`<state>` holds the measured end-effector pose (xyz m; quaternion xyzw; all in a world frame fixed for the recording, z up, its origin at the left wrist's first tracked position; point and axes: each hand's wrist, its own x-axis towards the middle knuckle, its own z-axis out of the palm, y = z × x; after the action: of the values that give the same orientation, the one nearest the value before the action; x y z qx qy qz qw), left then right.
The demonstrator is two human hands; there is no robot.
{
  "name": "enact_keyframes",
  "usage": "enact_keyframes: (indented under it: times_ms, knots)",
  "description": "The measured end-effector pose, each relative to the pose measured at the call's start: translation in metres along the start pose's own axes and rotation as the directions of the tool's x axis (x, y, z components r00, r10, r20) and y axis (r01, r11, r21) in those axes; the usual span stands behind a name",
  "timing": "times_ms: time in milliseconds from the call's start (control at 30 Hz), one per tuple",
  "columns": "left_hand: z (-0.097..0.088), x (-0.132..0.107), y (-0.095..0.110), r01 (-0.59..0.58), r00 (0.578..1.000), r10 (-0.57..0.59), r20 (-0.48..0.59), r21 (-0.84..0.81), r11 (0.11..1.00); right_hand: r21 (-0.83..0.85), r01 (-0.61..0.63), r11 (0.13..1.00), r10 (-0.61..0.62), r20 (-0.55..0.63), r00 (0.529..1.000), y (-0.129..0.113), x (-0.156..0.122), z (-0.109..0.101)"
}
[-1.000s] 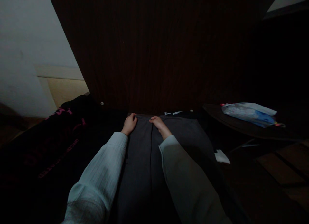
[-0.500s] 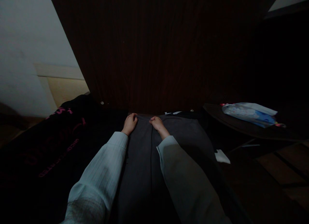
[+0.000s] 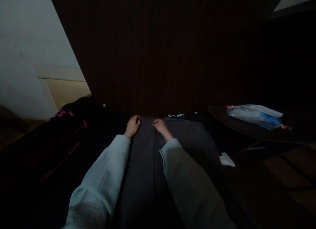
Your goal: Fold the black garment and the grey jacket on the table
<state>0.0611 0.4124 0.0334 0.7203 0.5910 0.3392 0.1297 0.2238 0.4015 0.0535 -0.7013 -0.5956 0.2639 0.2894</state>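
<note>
A dark grey garment (image 3: 142, 163) lies spread out flat, a dark line running down its middle. Its exact kind is hard to make out in the dim light. At the garment's far left corner, my left hand (image 3: 133, 126) is closed on the edge, fingers curled over it. My right hand (image 3: 161, 127) pinches the far edge near the top of the middle line, thumb and fingers together. Both forearms, in light sleeves, cover part of the cloth.
Black fabric with pink lettering (image 3: 65, 160) lies to the left. A dark wooden panel (image 3: 158, 58) rises just behind the garment. On the right, a dark rounded shelf (image 3: 222, 118) carries a white and blue plastic package (image 3: 256, 116). A white scrap (image 3: 227, 160) lies below it.
Both hands keep their hold on the garment's far edge in the same places. Only a very slight shift of the whole view shows.
</note>
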Motion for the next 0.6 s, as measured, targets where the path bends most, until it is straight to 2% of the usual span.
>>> enact_keyframes:
  times_ms: [600]
  knots:
    - [-0.0014, -0.0005, 0.0014, 0.0, 1.0, 0.0, 0.015, 0.008, 1.0, 0.012, 0.024, 1.0, -0.024, -0.016, 1.0, 0.0039, 0.0013, 0.0014]
